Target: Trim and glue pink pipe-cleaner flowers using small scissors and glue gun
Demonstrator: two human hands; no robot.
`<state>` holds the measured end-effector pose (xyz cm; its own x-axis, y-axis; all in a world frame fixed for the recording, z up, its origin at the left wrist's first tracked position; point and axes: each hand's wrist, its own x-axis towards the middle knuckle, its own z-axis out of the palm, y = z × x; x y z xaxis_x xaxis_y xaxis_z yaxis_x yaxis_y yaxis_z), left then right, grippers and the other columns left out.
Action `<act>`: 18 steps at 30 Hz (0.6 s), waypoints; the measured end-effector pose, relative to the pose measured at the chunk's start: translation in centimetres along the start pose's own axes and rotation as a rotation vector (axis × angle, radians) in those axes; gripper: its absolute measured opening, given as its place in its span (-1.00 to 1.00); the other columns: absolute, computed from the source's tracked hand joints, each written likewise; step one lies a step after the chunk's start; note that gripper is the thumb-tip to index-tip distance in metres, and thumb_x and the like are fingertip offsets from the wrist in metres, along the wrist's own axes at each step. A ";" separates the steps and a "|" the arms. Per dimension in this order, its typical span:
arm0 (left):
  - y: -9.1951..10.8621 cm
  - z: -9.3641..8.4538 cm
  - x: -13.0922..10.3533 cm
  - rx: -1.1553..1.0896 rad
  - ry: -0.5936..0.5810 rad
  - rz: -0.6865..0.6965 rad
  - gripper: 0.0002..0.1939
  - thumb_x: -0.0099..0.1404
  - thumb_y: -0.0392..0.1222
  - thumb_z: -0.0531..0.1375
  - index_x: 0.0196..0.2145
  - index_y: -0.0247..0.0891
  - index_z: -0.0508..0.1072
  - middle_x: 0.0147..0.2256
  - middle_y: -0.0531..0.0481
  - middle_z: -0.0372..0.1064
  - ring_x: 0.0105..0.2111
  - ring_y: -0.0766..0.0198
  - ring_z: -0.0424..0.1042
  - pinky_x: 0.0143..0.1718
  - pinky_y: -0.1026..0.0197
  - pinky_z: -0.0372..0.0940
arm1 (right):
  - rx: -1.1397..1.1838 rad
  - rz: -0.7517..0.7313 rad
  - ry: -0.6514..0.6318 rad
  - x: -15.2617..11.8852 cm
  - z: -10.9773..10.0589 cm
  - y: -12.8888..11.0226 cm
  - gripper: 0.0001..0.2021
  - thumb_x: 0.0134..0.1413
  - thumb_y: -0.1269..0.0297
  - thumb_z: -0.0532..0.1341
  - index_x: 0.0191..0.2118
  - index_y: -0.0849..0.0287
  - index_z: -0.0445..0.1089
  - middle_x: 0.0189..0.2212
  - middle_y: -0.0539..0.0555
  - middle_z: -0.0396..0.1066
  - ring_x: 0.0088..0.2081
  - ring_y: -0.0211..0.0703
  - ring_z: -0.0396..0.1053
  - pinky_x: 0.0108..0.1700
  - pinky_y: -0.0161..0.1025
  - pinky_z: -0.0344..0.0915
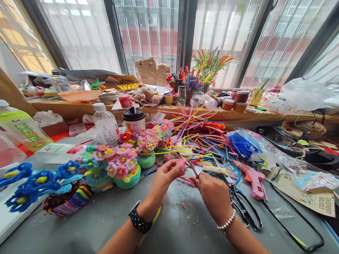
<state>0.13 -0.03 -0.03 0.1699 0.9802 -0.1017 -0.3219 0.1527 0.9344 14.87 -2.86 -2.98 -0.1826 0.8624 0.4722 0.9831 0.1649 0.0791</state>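
Observation:
My left hand (169,176), with a black dotted watch at the wrist, pinches a small pink fuzzy piece (181,165) between thumb and fingers. Beside it, my right hand (212,190), wearing a beaded bracelet, is closed on small scissors (195,173). Their blades point up and left, close to the pink piece. Pink and teal bits lie scattered on the grey table (196,234) beneath both hands. A pile of colourful pipe cleaners (201,128) lies beyond them.
Pots of fuzzy pink flowers (122,164) and blue flowers (42,180) stand at left. A bottle (105,123) and lidded cup (134,120) are behind. Larger scissors (245,206), a pink glue gun (253,180) with its cord, and a blue packet (245,143) lie at right.

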 end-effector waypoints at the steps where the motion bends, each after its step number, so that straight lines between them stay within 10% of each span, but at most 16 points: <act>1: 0.0 -0.1 0.1 0.018 0.007 0.023 -0.76 0.00 -0.19 0.23 -0.32 -0.31 0.43 -0.33 -0.03 0.38 -0.33 0.32 0.35 -0.22 0.26 0.26 | 0.002 0.011 -0.020 0.0 0.0 0.0 -0.63 0.16 0.21 -0.04 -0.58 0.22 0.31 -0.63 0.06 0.39 -0.63 -0.24 0.34 -0.59 -0.33 -0.04; 10: 0.0 -0.8 0.3 0.154 0.201 0.368 -0.68 0.03 -0.20 0.20 -0.21 -0.27 0.32 -0.26 -0.05 0.35 -0.22 0.25 0.34 -0.16 0.19 0.25 | 0.028 0.056 -0.249 0.4 0.1 -0.5 -0.74 0.12 0.24 0.04 -0.49 0.20 0.36 -0.54 0.06 0.46 -0.52 -0.17 0.42 -0.59 -0.34 -0.02; 18: 4.3 -2.0 -1.3 0.348 0.508 0.897 -0.67 0.08 -0.26 0.17 -0.15 -0.15 0.35 -0.11 -0.01 0.23 -0.14 0.27 0.29 -0.10 0.22 0.24 | 0.091 -0.004 -0.068 -0.3 1.2 -0.3 -0.55 0.20 0.13 -0.14 -0.56 0.19 0.31 -0.62 0.04 0.41 -0.60 -0.23 0.37 -0.59 -0.31 -0.05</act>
<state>-3.35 -0.43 3.39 -0.4261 0.6667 0.6115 0.1581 -0.6106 0.7760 14.60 -2.63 -4.23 -0.1897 0.8916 0.4112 0.9781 0.2083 -0.0004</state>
